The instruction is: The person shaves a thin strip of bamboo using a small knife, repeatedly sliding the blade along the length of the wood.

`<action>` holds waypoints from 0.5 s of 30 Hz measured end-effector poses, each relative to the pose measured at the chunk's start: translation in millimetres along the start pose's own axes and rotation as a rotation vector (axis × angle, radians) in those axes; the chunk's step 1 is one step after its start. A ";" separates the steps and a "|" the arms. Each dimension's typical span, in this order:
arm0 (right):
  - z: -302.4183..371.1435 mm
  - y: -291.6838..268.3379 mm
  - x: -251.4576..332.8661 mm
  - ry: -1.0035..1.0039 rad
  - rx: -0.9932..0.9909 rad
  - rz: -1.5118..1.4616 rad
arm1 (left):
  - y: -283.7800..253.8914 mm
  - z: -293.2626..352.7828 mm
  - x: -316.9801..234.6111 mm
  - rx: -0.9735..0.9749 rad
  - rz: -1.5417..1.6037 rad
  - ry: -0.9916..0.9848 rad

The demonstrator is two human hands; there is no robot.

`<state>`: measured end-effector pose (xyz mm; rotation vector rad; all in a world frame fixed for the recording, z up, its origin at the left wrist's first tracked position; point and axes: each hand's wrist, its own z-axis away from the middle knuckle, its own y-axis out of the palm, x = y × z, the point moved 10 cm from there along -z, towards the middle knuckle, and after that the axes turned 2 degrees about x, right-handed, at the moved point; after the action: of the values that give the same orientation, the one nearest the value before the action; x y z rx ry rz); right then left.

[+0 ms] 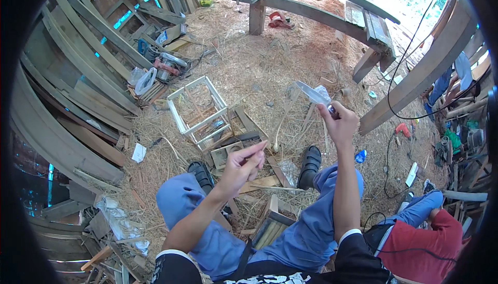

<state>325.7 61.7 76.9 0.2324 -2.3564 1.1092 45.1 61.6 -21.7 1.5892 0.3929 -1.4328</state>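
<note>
In my right hand [340, 123] is a knife [313, 94], its handle wrapped by my fingers and its pale blade angled up and to the left. My left hand [241, 168] is raised over my lap, lower and to the left of the knife. Its fingers are drawn together toward the thumb, with the index finger stretched to the right. Whatever thin thing may be at those fingertips is too small to make out. The blade is apart from my left hand. Between my knees stands a small wooden box [273, 214] with light slats in it.
A pale wooden frame [176, 115] stands on the straw-strewn floor beyond my left foot. Wood scraps lie around my sandals. A person in red [423, 245] sits close on my right. Power tools [168, 66] lie far left; a heavy timber bench [321, 11] stands ahead.
</note>
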 end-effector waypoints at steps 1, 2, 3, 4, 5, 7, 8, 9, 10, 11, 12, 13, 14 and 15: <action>0.4 0.6 1.5 -0.053 -0.018 -0.007 | 1.1 1.0 1.7 0.002 -0.019 0.002; 3.8 1.9 2.0 -0.053 -0.019 -0.007 | 0.7 0.3 0.9 0.003 -0.021 0.003; 10.6 7.3 9.3 -0.108 0.013 0.005 | -6.5 0.1 1.0 -0.054 0.014 -0.009; 17.0 13.1 17.0 -0.162 0.046 0.017 | -13.9 0.4 1.3 -0.111 0.049 -0.021; 21.7 16.7 28.9 -0.210 0.071 -0.060 | -17.4 1.1 -0.1 -0.113 0.046 -0.024; 26.1 23.4 51.2 -0.294 0.127 -0.103 | -28.2 1.8 -7.9 -0.157 0.077 0.027; 30.1 29.0 67.2 -0.381 0.182 -0.142 | -29.2 1.4 -8.5 -0.160 0.075 0.025; 34.1 34.8 75.8 -0.456 0.179 -0.196 | -30.9 1.2 -8.6 -0.172 0.109 0.020; 36.1 37.4 79.6 -0.454 0.182 -0.198 | -32.7 1.1 -8.4 -0.185 0.143 0.015; 39.7 41.4 87.5 -0.492 0.226 -0.216 | -31.8 -0.2 -8.2 -0.189 0.130 0.007; 44.1 46.2 95.5 -0.530 0.270 -0.234 | -31.6 -0.2 -6.9 -0.192 0.129 0.008; 49.5 50.7 101.8 -0.567 0.268 -0.275 | -28.0 -0.8 -6.6 -0.155 0.131 0.024; 50.9 54.1 106.7 -0.566 0.268 -0.275 | -23.2 -2.0 -6.9 -0.115 0.132 0.039; 55.8 58.8 116.4 -0.623 0.303 -0.287 | -20.7 -2.8 -5.4 -0.115 0.132 0.038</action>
<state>184.1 65.1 69.1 1.1307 -2.5290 1.3848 29.9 76.3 -25.8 1.5232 0.3782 -1.2596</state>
